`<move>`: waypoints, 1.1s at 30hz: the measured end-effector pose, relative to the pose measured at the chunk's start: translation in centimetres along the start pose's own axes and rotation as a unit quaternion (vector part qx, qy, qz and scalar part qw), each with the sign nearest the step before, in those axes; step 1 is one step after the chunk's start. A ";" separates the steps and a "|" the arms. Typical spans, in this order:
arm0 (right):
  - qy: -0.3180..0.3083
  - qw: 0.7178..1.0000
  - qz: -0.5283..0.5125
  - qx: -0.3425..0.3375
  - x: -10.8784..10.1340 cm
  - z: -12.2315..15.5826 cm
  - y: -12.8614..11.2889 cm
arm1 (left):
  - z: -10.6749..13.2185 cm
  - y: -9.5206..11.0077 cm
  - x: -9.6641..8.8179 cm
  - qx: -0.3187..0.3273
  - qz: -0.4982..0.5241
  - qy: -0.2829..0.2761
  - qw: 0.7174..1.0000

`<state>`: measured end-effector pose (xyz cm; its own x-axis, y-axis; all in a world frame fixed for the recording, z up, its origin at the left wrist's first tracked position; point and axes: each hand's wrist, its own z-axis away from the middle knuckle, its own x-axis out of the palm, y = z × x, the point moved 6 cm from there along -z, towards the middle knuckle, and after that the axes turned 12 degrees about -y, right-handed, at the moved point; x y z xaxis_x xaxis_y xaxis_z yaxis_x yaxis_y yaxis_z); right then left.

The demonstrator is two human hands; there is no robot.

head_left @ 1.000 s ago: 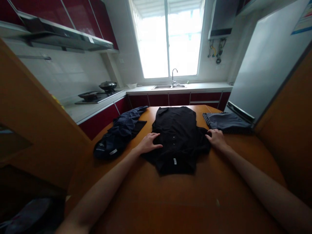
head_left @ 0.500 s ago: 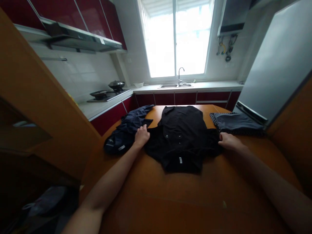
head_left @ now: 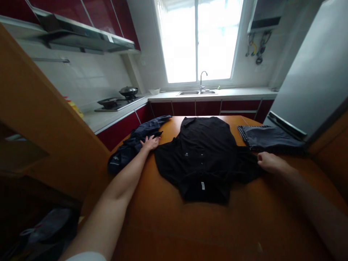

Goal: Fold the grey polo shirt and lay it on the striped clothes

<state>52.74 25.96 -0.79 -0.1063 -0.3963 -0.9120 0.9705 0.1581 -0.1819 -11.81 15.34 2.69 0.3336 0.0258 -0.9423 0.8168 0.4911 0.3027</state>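
A black polo shirt (head_left: 208, 145) lies spread on the wooden table, its collar and white label toward me. My right hand (head_left: 270, 162) is closed on the end of the sleeve on the right. My left hand (head_left: 150, 143) has its fingers spread and rests at the edge of a crumpled navy garment (head_left: 133, 141), close to the shirt's left sleeve. Whether its fingertips press on the navy cloth or on something under it, I cannot tell.
A folded grey cloth with striped edges (head_left: 269, 137) lies at the table's right, by the fridge (head_left: 307, 76). Bare wood of the table (head_left: 190, 232) shows in front of the shirt. Beyond stand a counter with a sink (head_left: 190, 93) and a stove with pans (head_left: 127, 90).
My left hand has let go of the shirt's left sleeve and moved left with its fingers spreading. My right hand has drawn the right sleeve outward, and the shirt lies wider.
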 end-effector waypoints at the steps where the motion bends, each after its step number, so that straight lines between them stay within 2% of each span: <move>1: 0.004 1.000 0.001 0.007 -0.1 0.0 0.1 | -0.2 -0.8 -0.4 -0.001 -0.001 0.000 1.000; 5: 0.012 1.000 0.000 0.029 -0.5 0.3 0.0 | -0.9 -3.0 -2.2 -0.016 0.005 0.013 1.000; 8: 0.030 0.999 0.007 0.039 -0.6 0.5 -0.4 | -0.6 -3.0 -3.2 -0.016 0.005 0.041 0.999; 12: 0.079 0.997 0.011 0.007 -0.4 0.5 -1.5 | 1.9 -0.5 -2.5 0.014 -0.013 0.129 0.991; 14: 0.086 0.996 0.015 0.001 -0.1 0.6 -1.9 | 3.5 2.0 -1.1 0.077 -0.028 0.157 0.984; 17: 0.076 0.997 0.006 0.006 0.3 0.7 -2.6 | 5.2 5.3 1.7 0.172 -0.063 0.118 0.976; 20: 0.067 0.998 -0.016 -0.001 0.3 1.2 -3.6 | 6.0 6.2 3.2 0.171 -0.093 0.079 0.978; 24: 0.069 0.997 -0.031 -0.027 -0.2 1.8 -4.2 | 7.3 5.7 3.3 0.143 -0.101 0.049 0.983; 28: 0.061 0.995 -0.035 -0.075 -0.8 1.8 -3.5 | 10.6 4.8 3.2 0.080 -0.171 0.040 0.981; 33: -0.044 0.995 -0.017 -0.086 -1.0 1.8 -1.0 | 15.8 2.9 3.4 0.010 -0.234 -0.018 0.972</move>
<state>52.22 24.56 1.01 -0.1114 -0.4804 -0.8700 0.9144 0.2934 -0.2791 -0.89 3.12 2.66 -0.0608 -0.2280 -0.9718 0.8921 0.4243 -0.1553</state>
